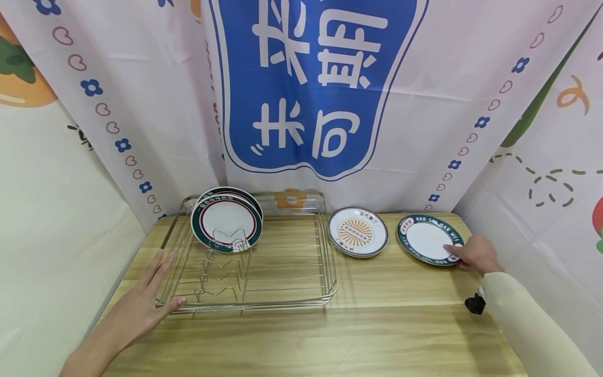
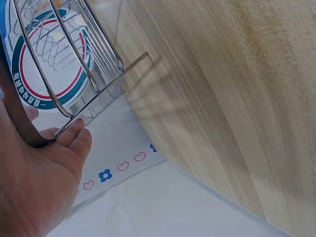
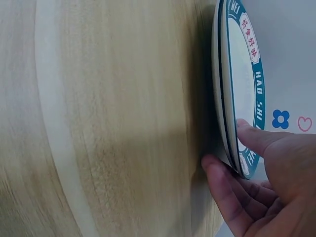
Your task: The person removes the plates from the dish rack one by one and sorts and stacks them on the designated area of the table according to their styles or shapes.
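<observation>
My right hand (image 1: 478,255) pinches the near right rim of a white plate (image 1: 426,238) with a green lettered border. In the right wrist view the thumb lies on the plate's face and the fingers are under its rim. A second plate (image 3: 217,74) is stacked beneath; whether the fingers take in both rims, I cannot tell. My left hand (image 1: 134,314) rests against the front left corner of a wire dish rack (image 1: 287,303), its fingers extended along the side and the thumb by the front rail. Two green-rimmed plates (image 1: 226,222) lean in the rack's back left.
Between the rack and the right-hand plates sits a small stack of white plates (image 1: 358,233) with an orange sunburst pattern. Printed cloth (image 1: 400,131) hangs behind the wooden table (image 1: 330,340), with more cloth at both sides.
</observation>
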`<state>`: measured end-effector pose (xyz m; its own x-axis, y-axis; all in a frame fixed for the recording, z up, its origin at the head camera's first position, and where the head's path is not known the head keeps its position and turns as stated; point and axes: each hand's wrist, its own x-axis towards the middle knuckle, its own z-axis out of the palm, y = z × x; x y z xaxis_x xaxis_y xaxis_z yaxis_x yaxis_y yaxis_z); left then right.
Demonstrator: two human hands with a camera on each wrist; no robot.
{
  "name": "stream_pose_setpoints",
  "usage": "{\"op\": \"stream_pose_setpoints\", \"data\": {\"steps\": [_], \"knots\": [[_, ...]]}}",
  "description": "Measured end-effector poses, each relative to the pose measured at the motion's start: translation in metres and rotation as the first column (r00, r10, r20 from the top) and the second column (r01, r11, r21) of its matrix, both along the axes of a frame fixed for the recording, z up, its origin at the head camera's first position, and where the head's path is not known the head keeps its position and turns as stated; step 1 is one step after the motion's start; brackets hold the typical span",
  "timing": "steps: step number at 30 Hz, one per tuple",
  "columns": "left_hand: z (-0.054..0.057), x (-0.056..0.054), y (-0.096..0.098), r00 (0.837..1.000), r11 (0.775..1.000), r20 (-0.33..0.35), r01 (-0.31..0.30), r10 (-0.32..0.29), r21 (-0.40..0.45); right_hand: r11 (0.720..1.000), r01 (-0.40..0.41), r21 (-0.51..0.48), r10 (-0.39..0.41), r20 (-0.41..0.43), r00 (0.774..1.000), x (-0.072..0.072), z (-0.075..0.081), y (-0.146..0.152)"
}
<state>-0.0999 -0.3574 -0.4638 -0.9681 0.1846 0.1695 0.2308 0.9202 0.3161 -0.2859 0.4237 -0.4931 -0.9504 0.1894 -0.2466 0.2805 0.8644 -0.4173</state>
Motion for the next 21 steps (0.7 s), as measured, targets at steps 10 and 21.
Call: {"op": "stream_pose_setpoints", "data": {"steps": [10,21], "knots": [[0.000,0.000,0.000,1.000,1.000,-0.018,0.006,-0.006,-0.001,0.997,-0.071,0.031,0.071,0.007,0.997,0.001,0.005,-0.005],[0.000,0.000,-0.001,1.000,1.000,-0.013,0.007,-0.007,-0.001,0.955,-0.144,0.258,0.163,-0.052,0.985,-0.008,0.050,-0.021]]}}
